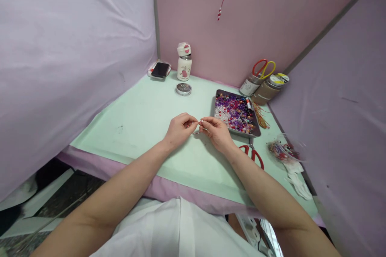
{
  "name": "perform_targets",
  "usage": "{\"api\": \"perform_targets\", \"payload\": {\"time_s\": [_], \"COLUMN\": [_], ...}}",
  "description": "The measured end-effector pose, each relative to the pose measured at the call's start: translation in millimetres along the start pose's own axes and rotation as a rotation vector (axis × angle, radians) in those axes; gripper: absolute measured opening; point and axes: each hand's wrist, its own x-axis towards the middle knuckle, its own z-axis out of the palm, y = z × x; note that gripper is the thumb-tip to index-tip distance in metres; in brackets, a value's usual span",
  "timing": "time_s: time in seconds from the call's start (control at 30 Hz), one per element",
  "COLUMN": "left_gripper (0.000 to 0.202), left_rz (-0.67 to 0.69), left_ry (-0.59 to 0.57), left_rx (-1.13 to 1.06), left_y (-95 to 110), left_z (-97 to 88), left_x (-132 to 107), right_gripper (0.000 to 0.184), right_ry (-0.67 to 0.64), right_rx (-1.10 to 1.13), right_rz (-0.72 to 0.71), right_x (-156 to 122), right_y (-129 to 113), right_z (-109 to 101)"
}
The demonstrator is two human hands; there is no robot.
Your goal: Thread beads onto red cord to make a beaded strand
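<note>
Over the pale green tabletop (pixel 141 128), my left hand (pixel 180 129) and my right hand (pixel 215 131) meet fingertip to fingertip, both in a pinch. Between them runs a thin string of small beads (pixel 196 132), partly hidden by the fingers. A few of its beads show inside the left hand's curl, and a small pale bead sits at the right fingertips. Just right of my right hand stands a dark tray (pixel 259 133) full of loose purple, red, clear and black beads.
Red-handled scissors (pixel 256 160) lie by my right forearm. Further right are a clear bag of beads (pixel 283 148) and white gloves (pixel 297 178). Behind stand a white bottle (pixel 184 66), a round clear case (pixel 183 89), a phone (pixel 160 70), and jars (pixel 267 91), one holding scissors. Cloth walls surround the table.
</note>
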Motion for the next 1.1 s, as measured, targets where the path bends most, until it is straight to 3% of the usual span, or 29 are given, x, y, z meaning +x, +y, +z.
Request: {"api": "perform_targets", "payload": {"time_s": [1.1], "left_gripper": [0.011], "left_rz": [-0.046], "left_ry": [-0.018], "left_rx": [0.000], "left_y": [-3.1], "left_z": [0.7], "left_x": [0.1], "right_gripper": [0.021], "right_ry": [-0.007], "right_rx": [0.000], "right_rz": [0.010], "right_x": [-0.8], "right_y": [2.2], "right_z": [1.2]}}
